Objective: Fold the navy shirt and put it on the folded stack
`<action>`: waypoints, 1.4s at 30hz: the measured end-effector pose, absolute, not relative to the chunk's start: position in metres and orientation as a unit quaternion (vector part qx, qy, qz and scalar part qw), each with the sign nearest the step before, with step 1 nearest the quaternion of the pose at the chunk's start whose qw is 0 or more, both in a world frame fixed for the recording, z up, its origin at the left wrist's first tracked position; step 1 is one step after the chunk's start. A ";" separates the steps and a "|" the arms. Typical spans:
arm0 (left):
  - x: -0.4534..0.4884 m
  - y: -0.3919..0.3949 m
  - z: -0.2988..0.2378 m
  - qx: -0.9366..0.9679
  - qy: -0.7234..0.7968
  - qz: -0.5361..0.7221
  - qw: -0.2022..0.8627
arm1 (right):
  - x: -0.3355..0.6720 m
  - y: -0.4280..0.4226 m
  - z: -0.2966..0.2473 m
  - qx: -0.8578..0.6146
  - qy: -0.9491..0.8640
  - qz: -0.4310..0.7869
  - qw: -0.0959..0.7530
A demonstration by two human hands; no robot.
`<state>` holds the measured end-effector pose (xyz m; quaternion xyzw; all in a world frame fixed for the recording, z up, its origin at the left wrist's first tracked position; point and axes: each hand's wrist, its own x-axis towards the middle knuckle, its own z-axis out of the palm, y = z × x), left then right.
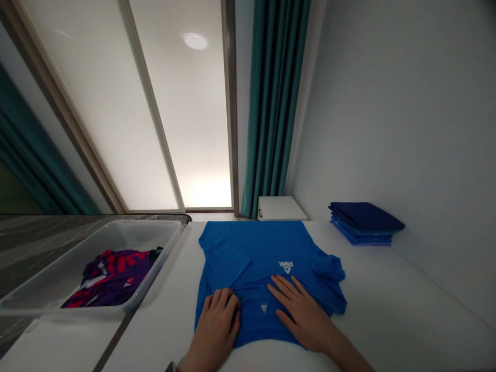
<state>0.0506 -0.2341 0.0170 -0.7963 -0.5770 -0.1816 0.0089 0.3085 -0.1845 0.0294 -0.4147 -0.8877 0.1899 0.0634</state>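
Observation:
A blue T-shirt [267,237] with white "PEAK" lettering lies spread on the white table, collar end toward me. Its left-side sleeve is laid inward over the body, while the fabric at the right side is bunched. My left hand [217,323] is on the lower left part of the shirt, fingers curled down into the cloth with their tips hidden. Flat on the shirt's middle, just below the lettering, rests my right hand [302,312], its fingers spread.
On the left stands a translucent plastic bin [158,232] holding purple and red clothing [116,276]. A stack of folded blue garments [364,222] sits at the back right by the wall. Beyond the table are a white cabinet [281,208] and a teal curtain [277,113].

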 end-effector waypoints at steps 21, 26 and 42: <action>0.033 -0.260 0.011 -0.812 -0.537 -0.228 -0.033 | 0.328 -0.190 0.022 -0.435 -0.882 0.166 0.073; 0.031 -0.266 0.019 -0.832 -0.498 -0.219 -0.105 | 0.329 -0.199 0.016 -0.447 -0.874 0.157 0.113; 0.040 -0.269 0.030 -0.845 -0.495 -0.149 -0.134 | 0.336 -0.224 0.010 -0.386 -0.889 0.126 0.212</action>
